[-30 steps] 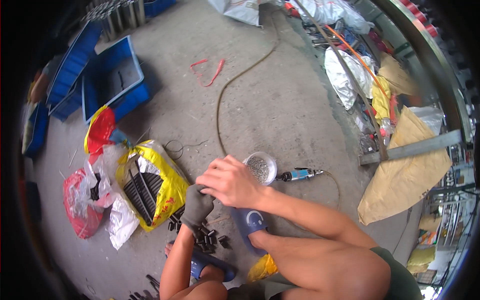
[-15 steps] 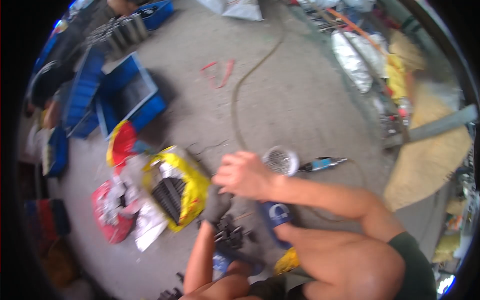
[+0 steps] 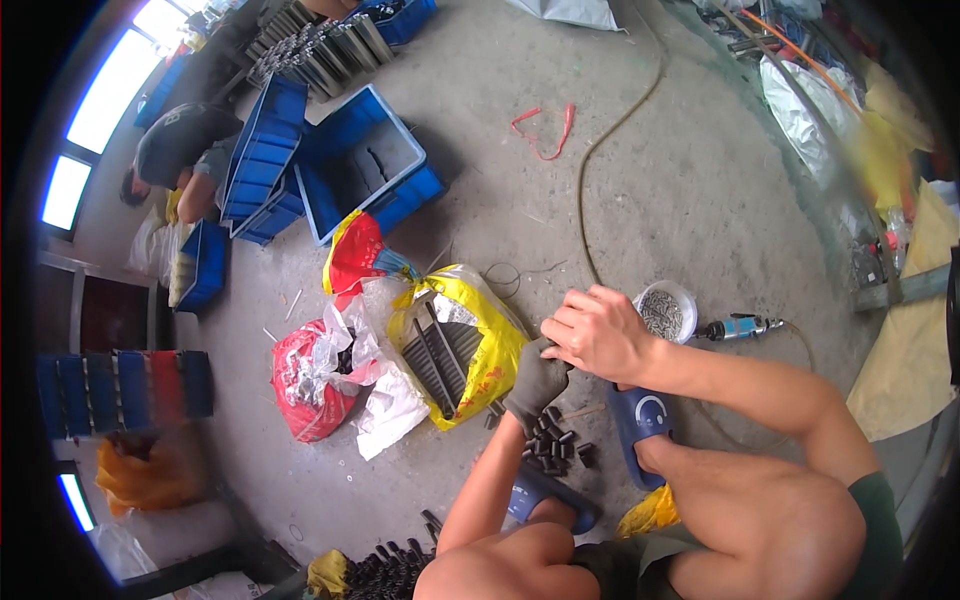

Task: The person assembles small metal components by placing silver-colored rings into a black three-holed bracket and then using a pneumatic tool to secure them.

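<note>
My left hand (image 3: 538, 380), in a grey glove, is closed beside the near right edge of a yellow plastic bag (image 3: 485, 350). My bare right hand (image 3: 602, 332) meets it from the right, its fingers bent and pressed together at the glove's fingertips. Whatever is pinched between them is hidden. Inside the bag lie rows of dark ribbed pieces (image 3: 440, 362). Short black cylinders (image 3: 550, 446) are scattered on the floor just below my left hand. Close to my right hand stands a white tub (image 3: 690, 312) of small metal pins (image 3: 660, 312).
A blue and black air tool (image 3: 738, 328) lies right of the tub. A red bag (image 3: 310, 385) sits left of the yellow one. Blue crates (image 3: 405, 190) stand farther off, with a bending person (image 3: 190, 145) beyond. A hose (image 3: 585, 190) crosses the floor. More black cylinders (image 3: 390, 568) lie lower left.
The whole view has swung, so everything appears farther right and the picture is sharper. My two hands stay together near the yellow bag, fingers still closed.
</note>
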